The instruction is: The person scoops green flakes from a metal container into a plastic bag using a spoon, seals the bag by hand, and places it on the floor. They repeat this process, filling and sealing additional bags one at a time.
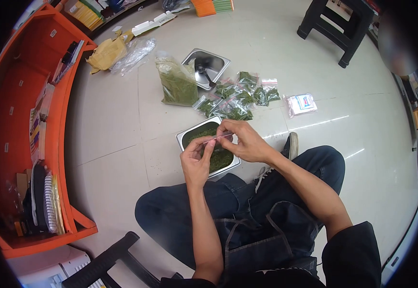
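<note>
A small clear plastic zip bag with a pink strip along its mouth is held between both hands, just above the near rectangular steel tray. The left hand pinches the bag's left end between thumb and forefinger, with the other fingers curled loosely below. The right hand grips the right end, its fingertips closed along the strip. Whether the bag has anything in it is too small to tell.

The tray stands on the pale tiled floor in front of the person's crossed legs in dark blue jeans, and it holds a layer of loose dried green herb. Just beyond the tray lies a heap of small filled packets of the same green herb. To their left a large clear plastic sack of green herb stands upright. Behind it is a second steel tray with a metal scoop in it. To the right of the heap, apart from it, lies a flat pack of empty clear bags.

Further left a crumpled brown paper bag and clear plastic wrap lie near a curved orange shelf unit. A black plastic stool stands at the upper right.
</note>
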Motion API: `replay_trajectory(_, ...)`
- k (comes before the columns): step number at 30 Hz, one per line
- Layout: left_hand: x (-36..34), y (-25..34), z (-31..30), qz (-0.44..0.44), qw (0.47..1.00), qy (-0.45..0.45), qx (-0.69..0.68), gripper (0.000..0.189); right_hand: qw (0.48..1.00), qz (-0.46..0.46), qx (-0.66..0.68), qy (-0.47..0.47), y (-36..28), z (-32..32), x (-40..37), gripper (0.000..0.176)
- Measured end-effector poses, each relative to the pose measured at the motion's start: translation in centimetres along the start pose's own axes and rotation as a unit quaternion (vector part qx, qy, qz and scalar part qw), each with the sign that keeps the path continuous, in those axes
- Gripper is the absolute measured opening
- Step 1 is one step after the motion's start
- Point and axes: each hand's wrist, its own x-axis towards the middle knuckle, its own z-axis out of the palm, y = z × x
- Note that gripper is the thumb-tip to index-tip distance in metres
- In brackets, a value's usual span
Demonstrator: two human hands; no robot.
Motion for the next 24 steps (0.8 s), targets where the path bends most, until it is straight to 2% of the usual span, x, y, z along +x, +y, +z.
replay_trajectory(4, 0.0, 0.2, 0.2, -0.005, 1.000, -0.013, -0.008, 0.012, 1.000, 0.014, 0.010, -0.016, -0.1, 0.1, -0.1, 0.017)
replay_trajectory(7, 0.1, 0.1, -0.1, 0.018, 0.999, 0.000, 0.051, 0.010, 0.999, -0.004, 0.019, -0.033, 0.0, 0.1, -0.1, 0.013)
replay_trajectory(11, 0.1, 0.1, 0.0, 0.017, 0.999, -0.001, 0.051, 0.011, 1.000, -0.009, 0.020, -0.015, -0.1, 0.1, -0.1, 0.013)
replay_trajectory(13, 0.1, 0.3, 0.1, 0.016, 0.999, 0.016, 0.025, 0.013, 0.999, 0.039, 0.008, -0.019, -0.3, -0.1, 0.0, 0.013)
replay_trajectory(17, 0.0, 1.3, 0.4, -0.011, 0.998, 0.056, 0.013, 0.014, 0.999, 0.021, 0.048, -0.006, 0.2, -1.2, 0.4, 0.013)
replay_trajectory(19, 0.1, 0.7, -0.4, 0.047, 0.992, 0.063, 0.100, 0.014, 0.999, 0.034, 0.017, -0.038, 0.4, -2.1, 0.6, 0.014)
replay_trajectory(22, 0.2, 0.3, -0.6, 0.062, 0.987, 0.054, 0.140, 0.012, 0.999, 0.041, -0.002, -0.027, 0.4, -2.0, 0.7, 0.016)
replay_trajectory(23, 0.2, 0.3, -0.6, 0.061, 0.987, 0.052, 0.137, 0.012, 0.999, 0.043, -0.005, -0.026, 0.5, -1.9, 0.6, 0.016)
replay_trajectory(24, 0.1, 0.4, -0.4, 0.025, 0.996, 0.049, 0.066, 0.013, 0.999, 0.039, 0.002, -0.026, 0.6, -1.8, 0.6, 0.017)
